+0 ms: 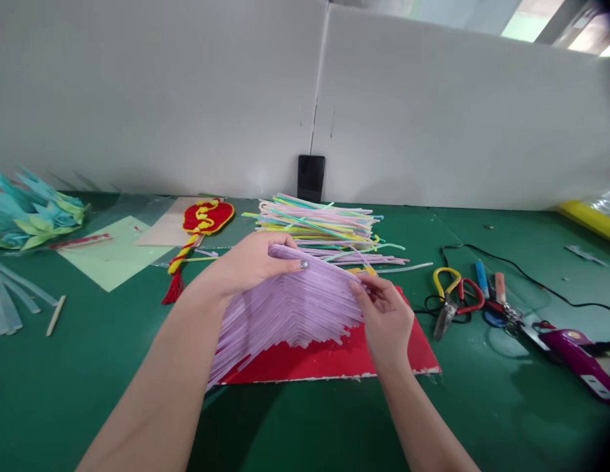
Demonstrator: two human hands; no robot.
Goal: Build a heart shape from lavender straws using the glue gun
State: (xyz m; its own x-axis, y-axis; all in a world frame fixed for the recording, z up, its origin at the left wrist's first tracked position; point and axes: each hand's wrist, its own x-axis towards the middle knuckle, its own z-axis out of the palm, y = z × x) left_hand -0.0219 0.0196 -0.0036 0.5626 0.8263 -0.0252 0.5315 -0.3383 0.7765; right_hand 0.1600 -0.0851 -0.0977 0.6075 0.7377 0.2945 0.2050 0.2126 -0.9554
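Note:
A lavender panel of pipe cleaners [305, 308], laid side by side in a V pattern, is held up between my hands. My left hand [255, 262] grips its upper left edge, thumb in front and the other fingers mostly behind. At the panel's right edge, my right hand [387, 318] pinches it between thumb and fingers. Beneath the panel lies a red board [334, 360] with a frayed pale front edge. Just behind, a pile of loose pipe cleaners [319, 223] in pink, yellow, green and lavender lies on the green table [295, 426].
A red and yellow fan-shaped ornament [206, 217] lies left of the pile, near pale green paper [113, 255] and teal paper-like flowers [39, 213]. Right are scissors [452, 298], a purple hot glue gun [580, 360] and a black cable [521, 265]. A phone [311, 177] leans against the white partition.

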